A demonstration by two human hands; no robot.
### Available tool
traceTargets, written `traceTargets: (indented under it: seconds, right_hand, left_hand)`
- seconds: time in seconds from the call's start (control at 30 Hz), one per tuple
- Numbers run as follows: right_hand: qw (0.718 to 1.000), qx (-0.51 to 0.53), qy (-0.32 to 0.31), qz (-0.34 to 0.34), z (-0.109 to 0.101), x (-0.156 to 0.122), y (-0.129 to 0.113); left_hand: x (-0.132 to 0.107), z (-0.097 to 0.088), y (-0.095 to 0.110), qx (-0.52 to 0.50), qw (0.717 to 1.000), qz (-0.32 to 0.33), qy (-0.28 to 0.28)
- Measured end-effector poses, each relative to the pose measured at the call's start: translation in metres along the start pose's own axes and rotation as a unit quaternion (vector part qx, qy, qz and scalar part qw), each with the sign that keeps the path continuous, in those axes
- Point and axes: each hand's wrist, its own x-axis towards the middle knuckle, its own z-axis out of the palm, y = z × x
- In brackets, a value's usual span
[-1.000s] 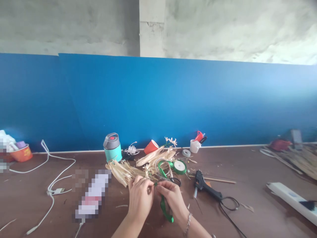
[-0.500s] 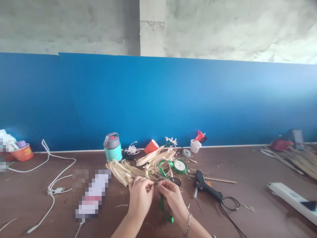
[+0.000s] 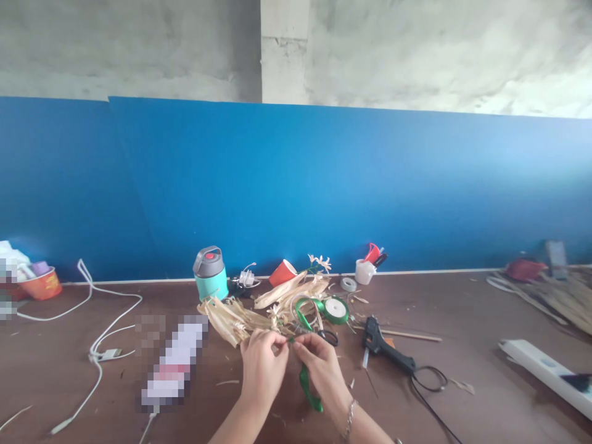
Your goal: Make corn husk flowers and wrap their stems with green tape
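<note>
My left hand [image 3: 261, 369] and my right hand [image 3: 321, 367] meet low in the middle of the view, both pinched on a small piece with a green ribbon [image 3: 308, 387] that hangs down between them. What exactly the left fingertips pinch is too small to make out. Just beyond the hands lie a heap of dried straw-coloured leaves [image 3: 240, 317], a green ribbon spool [image 3: 335, 310] and black-handled scissors [image 3: 327, 337]. A black glue gun [image 3: 383, 348] lies to the right of my right hand.
On the brown table [image 3: 462, 320]: a teal flask [image 3: 210, 274], a tipped orange cup [image 3: 282, 272], a white cup with tools [image 3: 364, 270], a tape roll [image 3: 348, 285], white cables [image 3: 99, 333], a white power strip [image 3: 541, 370]. A blue wall panel [image 3: 296, 185] stands behind.
Both hands have stayed together and shifted only slightly; the fingers work on the ribbon piece. Nothing else has moved.
</note>
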Motion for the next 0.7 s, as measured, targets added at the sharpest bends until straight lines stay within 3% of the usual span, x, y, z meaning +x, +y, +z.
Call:
traceTargets:
  seconds: [0.37,0.7]
  right_hand:
    - [0.985,0.134,-0.042,0.104,0.001,0.004,0.006]
    - [0.978,0.169,-0.052,0.107,0.003,0.000,0.000]
  left_hand:
    - [-0.002,0.003,0.004,0.063,0.994,0.075,0.046]
    - [-0.005,0.000,0.012,0.141,0.982,0.126,0.029]
